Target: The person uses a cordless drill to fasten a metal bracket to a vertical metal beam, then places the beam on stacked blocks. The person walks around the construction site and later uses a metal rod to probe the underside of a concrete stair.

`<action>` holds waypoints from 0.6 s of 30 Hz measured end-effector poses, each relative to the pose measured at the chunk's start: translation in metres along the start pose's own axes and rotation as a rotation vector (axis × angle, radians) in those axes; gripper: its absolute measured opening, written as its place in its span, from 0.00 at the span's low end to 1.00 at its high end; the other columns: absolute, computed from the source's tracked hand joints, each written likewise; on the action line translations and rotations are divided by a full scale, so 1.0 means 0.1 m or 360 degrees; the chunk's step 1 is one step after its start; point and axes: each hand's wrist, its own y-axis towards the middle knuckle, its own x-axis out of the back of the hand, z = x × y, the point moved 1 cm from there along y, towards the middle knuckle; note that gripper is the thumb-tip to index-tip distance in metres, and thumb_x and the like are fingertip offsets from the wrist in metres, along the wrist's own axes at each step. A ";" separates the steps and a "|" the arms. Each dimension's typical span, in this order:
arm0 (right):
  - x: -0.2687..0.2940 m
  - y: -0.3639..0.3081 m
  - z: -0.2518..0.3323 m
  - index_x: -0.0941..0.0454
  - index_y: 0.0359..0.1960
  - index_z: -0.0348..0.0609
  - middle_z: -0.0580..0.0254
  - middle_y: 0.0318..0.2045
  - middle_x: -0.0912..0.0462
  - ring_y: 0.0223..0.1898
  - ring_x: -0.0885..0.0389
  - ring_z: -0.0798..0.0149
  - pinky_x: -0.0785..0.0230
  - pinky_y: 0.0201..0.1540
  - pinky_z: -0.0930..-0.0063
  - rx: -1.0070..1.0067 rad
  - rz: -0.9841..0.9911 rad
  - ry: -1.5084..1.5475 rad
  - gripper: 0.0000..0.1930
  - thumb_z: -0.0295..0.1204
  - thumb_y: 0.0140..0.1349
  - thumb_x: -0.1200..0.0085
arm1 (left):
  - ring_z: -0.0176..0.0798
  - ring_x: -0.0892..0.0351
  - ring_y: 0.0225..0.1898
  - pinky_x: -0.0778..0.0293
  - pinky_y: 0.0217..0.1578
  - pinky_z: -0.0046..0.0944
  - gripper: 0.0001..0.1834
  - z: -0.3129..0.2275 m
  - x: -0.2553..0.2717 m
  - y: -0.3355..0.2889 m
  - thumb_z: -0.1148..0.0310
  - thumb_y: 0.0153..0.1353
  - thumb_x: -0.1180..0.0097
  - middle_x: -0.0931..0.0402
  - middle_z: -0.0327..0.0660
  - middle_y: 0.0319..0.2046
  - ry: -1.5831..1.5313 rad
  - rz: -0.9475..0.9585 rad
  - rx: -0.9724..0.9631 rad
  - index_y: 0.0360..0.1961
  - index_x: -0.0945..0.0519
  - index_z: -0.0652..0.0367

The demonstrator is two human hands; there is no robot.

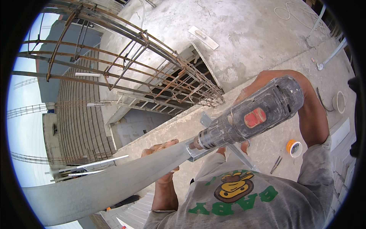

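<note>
A dusty black power drill (263,110) with a red patch on its housing reaches down and left across the view. Its front end meets a grey metal channel (114,179) at the channel's near end. My right forearm (253,86) bends round behind the drill; the right hand gripping it is hidden by the housing. My left hand (162,147) is closed round the channel close to the drill's tip, its fingers showing over the upper edge. Another metal strip (242,156) passes below the drill.
A rusty rebar cage (126,65) stretches over a floor opening (183,80) at upper left. On the concrete slab (248,34) lies a flat white float (204,37). An orange-and-white tub (294,148) of small pieces stands at right, near a dark tool (276,165) and a pale bucket (338,101).
</note>
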 end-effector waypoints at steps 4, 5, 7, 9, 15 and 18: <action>-0.02 0.07 -0.02 0.21 0.44 0.33 0.48 0.39 0.17 0.39 0.15 0.60 0.25 0.44 0.68 0.0096 -0.0012 -0.0024 0.28 0.22 0.35 0.29 | 0.27 0.34 0.21 0.31 0.20 0.23 0.18 -0.05 -0.13 0.00 0.63 0.58 0.41 0.31 0.38 0.24 -0.0374 -0.0260 0.0218 0.24 0.38 0.57; -0.02 0.10 -0.01 0.21 0.44 0.33 0.48 0.39 0.17 0.39 0.15 0.60 0.25 0.44 0.69 0.0132 -0.0025 -0.0073 0.28 0.22 0.35 0.29 | 0.27 0.35 0.21 0.31 0.21 0.22 0.19 -0.07 -0.17 0.02 0.62 0.57 0.38 0.30 0.37 0.24 -0.0257 -0.0232 0.0104 0.24 0.38 0.56; -0.05 0.14 0.01 0.22 0.44 0.33 0.48 0.39 0.17 0.38 0.15 0.60 0.25 0.44 0.69 0.0185 -0.0056 -0.0123 0.28 0.22 0.35 0.29 | 0.29 0.34 0.21 0.30 0.23 0.22 0.21 -0.08 -0.20 0.08 0.61 0.52 0.34 0.26 0.39 0.26 0.0004 -0.0156 -0.0052 0.24 0.37 0.55; -0.05 0.14 0.01 0.22 0.44 0.33 0.48 0.39 0.17 0.37 0.15 0.61 0.25 0.43 0.69 0.0128 -0.0020 -0.0013 0.28 0.22 0.35 0.29 | 0.31 0.30 0.23 0.28 0.24 0.25 0.21 -0.10 -0.19 0.11 0.62 0.48 0.30 0.23 0.44 0.30 0.0103 -0.0113 -0.0086 0.25 0.35 0.56; 0.07 -0.02 -0.08 0.20 0.42 0.36 0.52 0.37 0.16 0.35 0.17 0.65 0.25 0.41 0.72 -0.0488 -0.0041 -0.0133 0.26 0.24 0.35 0.27 | 0.40 0.20 0.35 0.23 0.36 0.38 0.27 -0.08 -0.15 0.02 0.62 0.39 0.24 0.20 0.51 0.40 -0.0199 -0.0247 0.0106 0.37 0.24 0.64; 0.08 -0.02 -0.05 0.20 0.41 0.37 0.55 0.38 0.16 0.36 0.18 0.65 0.26 0.44 0.69 -0.0668 -0.0076 -0.0158 0.28 0.24 0.32 0.25 | 0.51 0.21 0.42 0.25 0.45 0.49 0.39 -0.13 -0.10 -0.01 0.58 0.37 0.23 0.22 0.57 0.41 -0.0133 -0.0184 0.0232 0.47 0.28 0.69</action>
